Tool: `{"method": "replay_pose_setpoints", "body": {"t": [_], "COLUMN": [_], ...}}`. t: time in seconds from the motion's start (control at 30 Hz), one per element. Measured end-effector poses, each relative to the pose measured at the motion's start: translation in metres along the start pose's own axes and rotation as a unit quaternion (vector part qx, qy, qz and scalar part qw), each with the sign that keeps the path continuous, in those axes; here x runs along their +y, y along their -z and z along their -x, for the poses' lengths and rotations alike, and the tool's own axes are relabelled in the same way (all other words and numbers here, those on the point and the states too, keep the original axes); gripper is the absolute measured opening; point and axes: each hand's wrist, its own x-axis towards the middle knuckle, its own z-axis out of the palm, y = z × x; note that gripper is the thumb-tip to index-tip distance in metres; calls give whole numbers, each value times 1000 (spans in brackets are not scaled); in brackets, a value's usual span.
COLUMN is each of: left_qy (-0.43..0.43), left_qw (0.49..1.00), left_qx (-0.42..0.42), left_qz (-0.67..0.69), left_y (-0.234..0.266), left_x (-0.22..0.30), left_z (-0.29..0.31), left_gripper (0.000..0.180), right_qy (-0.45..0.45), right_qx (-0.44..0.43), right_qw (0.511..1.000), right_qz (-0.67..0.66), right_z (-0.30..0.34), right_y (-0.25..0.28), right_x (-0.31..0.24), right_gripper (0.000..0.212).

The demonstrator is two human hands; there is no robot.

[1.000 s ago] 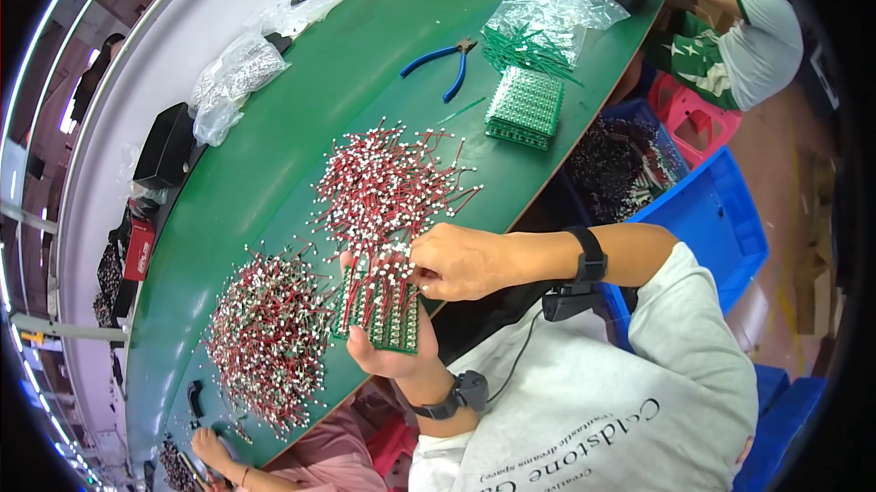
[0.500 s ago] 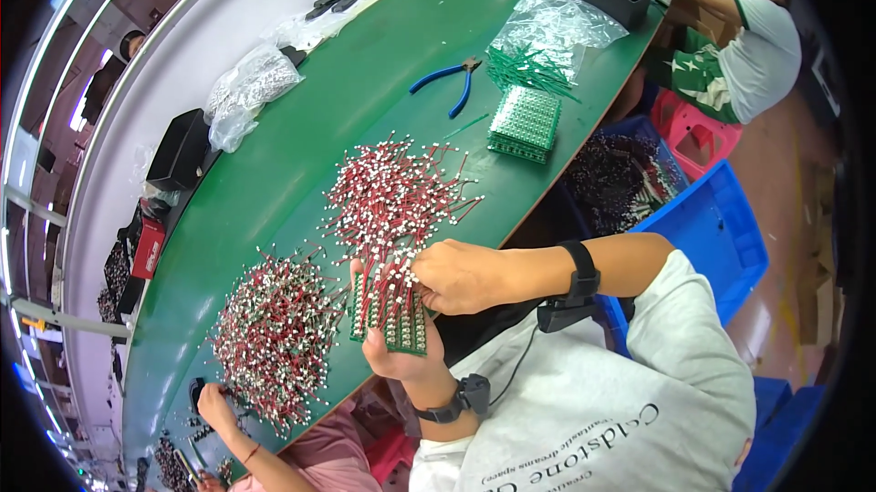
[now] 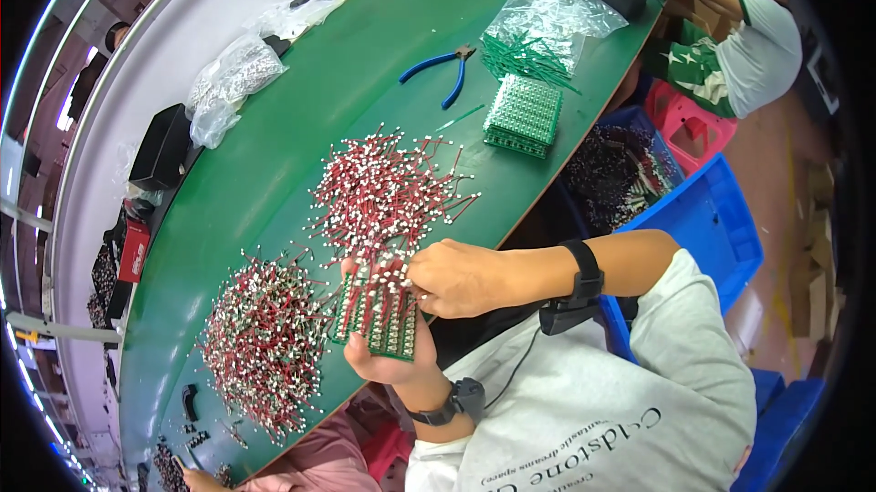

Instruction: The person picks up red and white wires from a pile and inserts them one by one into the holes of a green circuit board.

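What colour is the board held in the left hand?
Green, with rows of pale spots; the board shows best in the head view.

It is bright here. Long white lights glow at the left edge. The green worktop shines softly, and the clear plastic bag has shiny white spots. Under the worktop it is dark. Straight lines bend near the black rim.

Premises observed: electronics assembly workshop. Evidence: long green bench bearing stacked circuit boards, heaped red wire leads and pliers; co-worker seated alongside.
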Motion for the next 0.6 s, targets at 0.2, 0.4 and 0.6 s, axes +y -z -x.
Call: {"method": "replay_pose_setpoints", "body": {"t": [0.2, 0.4, 0.6], "left_qy": [-6, -21, -27], "left_qw": [1000, 997, 998], "left_qx": [-10, -50, -19], "left_qz": [20, 45, 45], "left_y": [10, 18, 19], "left_x": [7, 9, 8], "left_z": [-7, -15, -16], "left_gripper": [81, 81, 85], "right_qy": [-42, -43, -46], "right_qx": [-17, -8, -20], "right_qw": [991, 987, 987], "right_qz": [-125, -156, -151], "right_z": [-10, -15, -19], "right_y": [7, 0, 1], "right_x": [3, 14, 15], "right_gripper": [8, 8, 8]}}
